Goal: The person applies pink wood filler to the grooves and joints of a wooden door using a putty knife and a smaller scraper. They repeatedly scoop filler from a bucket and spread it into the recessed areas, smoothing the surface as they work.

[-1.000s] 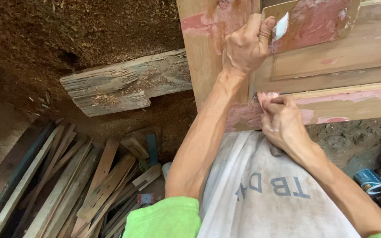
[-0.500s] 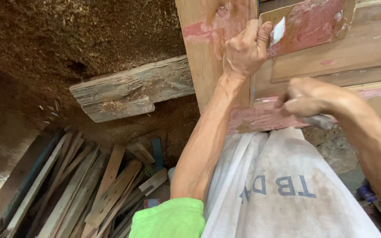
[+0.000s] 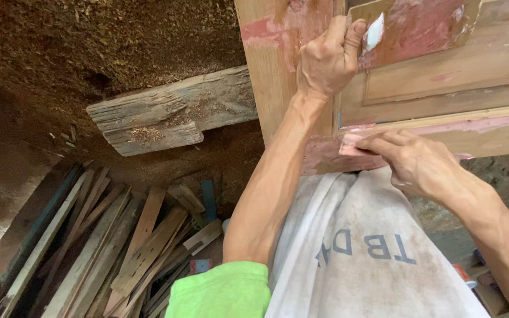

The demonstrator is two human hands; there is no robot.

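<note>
Two hands on one paint-flecked wooden door (image 3: 443, 65), upper right of frame, its bottom rail running left to right.
Left hand (image 3: 325, 62) fists round the door's upright edge; right hand (image 3: 413, 162) presses a small pink pad (image 3: 351, 144) flat against the rail. Weathered beam (image 3: 166, 112) centre-left, scrap slats (image 3: 107, 247) lower left, white sack (image 3: 360, 247) below.

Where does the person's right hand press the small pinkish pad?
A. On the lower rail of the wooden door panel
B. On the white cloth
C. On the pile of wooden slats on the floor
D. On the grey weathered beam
A: the right hand holds the pinkish pad flat against the lower rail of the door panel, where pink paint remains.
</note>
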